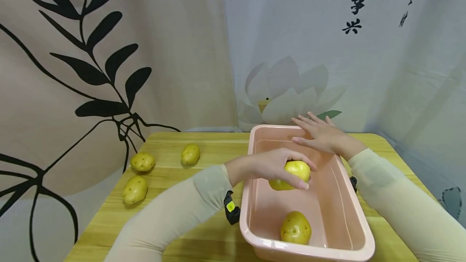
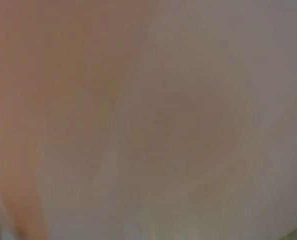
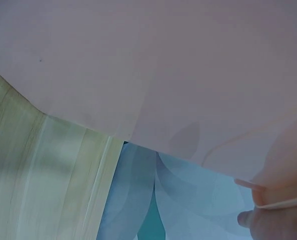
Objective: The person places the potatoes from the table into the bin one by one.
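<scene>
From my remote seat I am judging the work to be partway along, with one potato in, one in hand and three outside. The pink basin (image 1: 263, 217) is sitting on the wooden table (image 1: 218, 144), and the resting potato (image 1: 295, 228) is lying in it, close to the near wall. The left hand (image 1: 271, 167) is gripping the held potato (image 1: 296, 169) between thumb and fingers, within the basin's outline; I am failing to see whether that one is touching the bottom, since the left wrist view is showing only blur. The right hand (image 1: 322, 134) is holding nothing, its fingers spreading over the far right rim; how firmly it is pressing, I am unable to tell. Well to the basin's left, the far potato (image 1: 190, 154), the middle potato (image 1: 142, 161) and the near potato (image 1: 135, 190) are lying on the table
</scene>
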### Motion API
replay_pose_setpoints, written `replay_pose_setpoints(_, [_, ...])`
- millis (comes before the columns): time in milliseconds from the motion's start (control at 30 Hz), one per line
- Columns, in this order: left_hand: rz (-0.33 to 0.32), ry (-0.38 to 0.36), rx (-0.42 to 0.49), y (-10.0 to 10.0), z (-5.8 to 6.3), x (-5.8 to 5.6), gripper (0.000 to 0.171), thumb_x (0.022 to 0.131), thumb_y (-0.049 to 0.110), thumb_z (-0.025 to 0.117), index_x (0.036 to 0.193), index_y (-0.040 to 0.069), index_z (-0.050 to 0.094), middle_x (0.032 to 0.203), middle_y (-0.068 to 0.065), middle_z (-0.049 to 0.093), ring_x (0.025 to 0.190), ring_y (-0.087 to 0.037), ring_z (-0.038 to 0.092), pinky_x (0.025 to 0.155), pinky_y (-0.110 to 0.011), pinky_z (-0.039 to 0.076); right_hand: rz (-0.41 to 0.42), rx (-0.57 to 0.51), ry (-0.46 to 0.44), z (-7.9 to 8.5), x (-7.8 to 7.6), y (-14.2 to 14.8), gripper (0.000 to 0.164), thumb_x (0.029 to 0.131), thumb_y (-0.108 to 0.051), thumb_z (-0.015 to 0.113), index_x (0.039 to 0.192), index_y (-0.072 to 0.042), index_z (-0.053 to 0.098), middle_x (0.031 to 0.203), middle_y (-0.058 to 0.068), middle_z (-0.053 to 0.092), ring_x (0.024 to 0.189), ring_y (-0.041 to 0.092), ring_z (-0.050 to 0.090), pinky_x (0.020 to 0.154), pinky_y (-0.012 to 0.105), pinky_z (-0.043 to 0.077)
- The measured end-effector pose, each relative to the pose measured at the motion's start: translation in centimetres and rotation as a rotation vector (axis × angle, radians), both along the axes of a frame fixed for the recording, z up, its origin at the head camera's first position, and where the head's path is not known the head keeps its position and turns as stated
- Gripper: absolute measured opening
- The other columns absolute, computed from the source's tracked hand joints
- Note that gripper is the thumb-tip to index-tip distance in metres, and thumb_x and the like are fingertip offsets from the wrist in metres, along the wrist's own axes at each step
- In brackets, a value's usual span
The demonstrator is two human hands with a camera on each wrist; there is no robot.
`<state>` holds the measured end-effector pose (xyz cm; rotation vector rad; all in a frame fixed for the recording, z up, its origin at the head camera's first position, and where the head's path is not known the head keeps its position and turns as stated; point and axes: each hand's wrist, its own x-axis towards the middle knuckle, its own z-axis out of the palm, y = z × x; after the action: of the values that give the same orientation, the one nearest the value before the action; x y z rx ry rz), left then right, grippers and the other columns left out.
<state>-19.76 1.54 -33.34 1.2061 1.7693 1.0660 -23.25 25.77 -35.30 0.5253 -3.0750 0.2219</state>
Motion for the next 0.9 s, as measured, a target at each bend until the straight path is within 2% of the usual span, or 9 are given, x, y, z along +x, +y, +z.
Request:
replay_pose_setpoints(200, [-0.077, 0.092, -0.061, 0.6, -0.6, 0.1, 0.044, 0.084, 0.021, 0.075, 0.126, 0.017, 0.06, 0.101, 0.002, 0.062, 0.086, -0.011, 0.06, 0.074, -0.026, 0.055, 0.002, 0.002, -0.004, 0.0, 0.0, 0.0, 0.08, 0.091, -0.071, 0.036, 0.155, -0.027, 0.019, 0.159, 0.007, 0.017, 0.146, 0.035, 0.004, 0.107, 0.07, 0.003])
replay_pose_setpoints(367, [-0.122, 0.133, -0.076, 1.1, -0.9, 0.2, 0.047, 0.083, 0.017, 0.077, 0.127, 0.012, 0.06, 0.104, 0.005, 0.061, 0.089, -0.008, 0.059, 0.077, -0.023, 0.053, 0.005, -0.006, -0.015, 0.1, -0.1, 0.1, 0.079, 0.091, -0.07, 0.037, 0.155, -0.026, 0.018, 0.159, 0.008, 0.016, 0.146, 0.035, 0.003, 0.106, 0.07, 0.002])
replay_pose_setpoints(633, [-0.145, 0.114, -0.124, 1.1, -1.3, 0.1, 0.053, 0.08, 0.011, 0.079, 0.128, 0.015, 0.059, 0.109, 0.009, 0.06, 0.093, -0.006, 0.059, 0.081, -0.021, 0.052, 0.017, -0.004, -0.019, 0.1, -0.1, 0.0, 0.079, 0.091, -0.07, 0.036, 0.155, -0.027, 0.017, 0.16, 0.009, 0.015, 0.146, 0.036, 0.003, 0.106, 0.071, 0.003])
replay_pose_setpoints(900, [-0.217, 0.07, -0.152, 1.2, -1.5, 0.2, 0.062, 0.079, 0.005, 0.079, 0.134, 0.011, 0.052, 0.117, 0.005, 0.06, 0.098, -0.006, 0.058, 0.082, -0.022, 0.052, 0.017, -0.003, -0.028, 0.1, -0.1, 0.0, 0.08, 0.091, -0.07, 0.037, 0.155, -0.025, 0.018, 0.159, 0.011, 0.015, 0.145, 0.037, 0.004, 0.105, 0.071, 0.004])
